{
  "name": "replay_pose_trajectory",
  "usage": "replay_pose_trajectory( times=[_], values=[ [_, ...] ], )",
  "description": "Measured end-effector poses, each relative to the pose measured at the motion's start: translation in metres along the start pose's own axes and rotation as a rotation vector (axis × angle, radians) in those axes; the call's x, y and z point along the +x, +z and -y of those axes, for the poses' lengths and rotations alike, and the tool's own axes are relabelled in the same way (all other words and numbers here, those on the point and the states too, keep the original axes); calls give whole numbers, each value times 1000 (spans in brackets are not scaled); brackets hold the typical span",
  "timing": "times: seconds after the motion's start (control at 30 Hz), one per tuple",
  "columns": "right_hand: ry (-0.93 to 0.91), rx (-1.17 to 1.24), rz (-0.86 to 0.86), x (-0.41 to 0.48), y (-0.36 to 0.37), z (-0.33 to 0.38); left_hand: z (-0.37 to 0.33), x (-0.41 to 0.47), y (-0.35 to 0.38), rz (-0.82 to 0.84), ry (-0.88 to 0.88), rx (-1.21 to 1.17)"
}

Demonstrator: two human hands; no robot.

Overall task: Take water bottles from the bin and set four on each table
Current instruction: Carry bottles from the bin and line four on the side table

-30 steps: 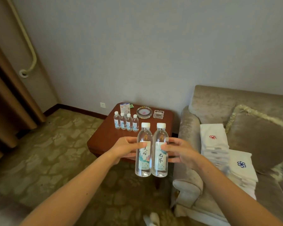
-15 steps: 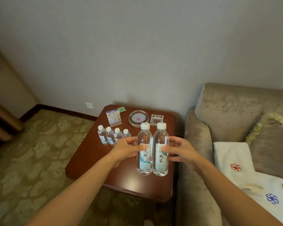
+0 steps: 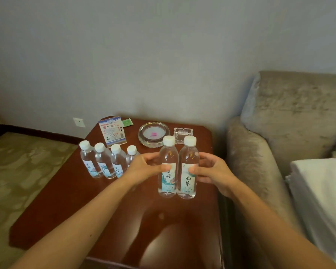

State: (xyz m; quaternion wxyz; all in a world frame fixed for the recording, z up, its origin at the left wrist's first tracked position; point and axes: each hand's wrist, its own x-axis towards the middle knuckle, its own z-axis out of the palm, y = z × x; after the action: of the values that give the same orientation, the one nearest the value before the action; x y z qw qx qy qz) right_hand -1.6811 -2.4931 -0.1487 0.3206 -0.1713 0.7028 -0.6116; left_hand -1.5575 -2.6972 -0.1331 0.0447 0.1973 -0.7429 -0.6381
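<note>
Both long axes run vertical, tops up: your left hand [image 3: 144, 168] grips the left bottle [image 3: 168, 184], your right hand [image 3: 214, 172] grips the right bottle [image 3: 188, 184].

The left hand [image 3: 145, 168] hides much of the fourth standing bottle [image 3: 132, 151]; print on the card [image 3: 113, 133] is unreadable.

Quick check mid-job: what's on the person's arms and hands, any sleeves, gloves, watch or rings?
Nothing worn shows. The left hand and right hand are bare: no gloves, no rings visible. The left forearm and right forearm are bare to the frame edge: no sleeves, watch or wristband.
</note>
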Motion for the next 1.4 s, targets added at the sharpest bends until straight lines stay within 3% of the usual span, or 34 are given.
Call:
replay_pose_trajectory(
  times=[0.23, 0.53, 1.0, 1.2, 1.4],
  values=[
    [-223, -32, -57, 56, 13, -82, 93, 60, -2, -39, 226, 43],
    [-329, -52, -90, 80, 26, -118, 135, 78, -6, 4, 391, 136],
    [-275, -35, -71, 83, 28, -129, 142, 84, -3, 20, 365, 226],
    [-284, -95, -91, 78, 31, -120, 130, 79, -2, -32, 425, 285],
    [-348, -207, -160, 66, 29, -84, 90, 83, -11, -120, 537, 489]
  ],
)
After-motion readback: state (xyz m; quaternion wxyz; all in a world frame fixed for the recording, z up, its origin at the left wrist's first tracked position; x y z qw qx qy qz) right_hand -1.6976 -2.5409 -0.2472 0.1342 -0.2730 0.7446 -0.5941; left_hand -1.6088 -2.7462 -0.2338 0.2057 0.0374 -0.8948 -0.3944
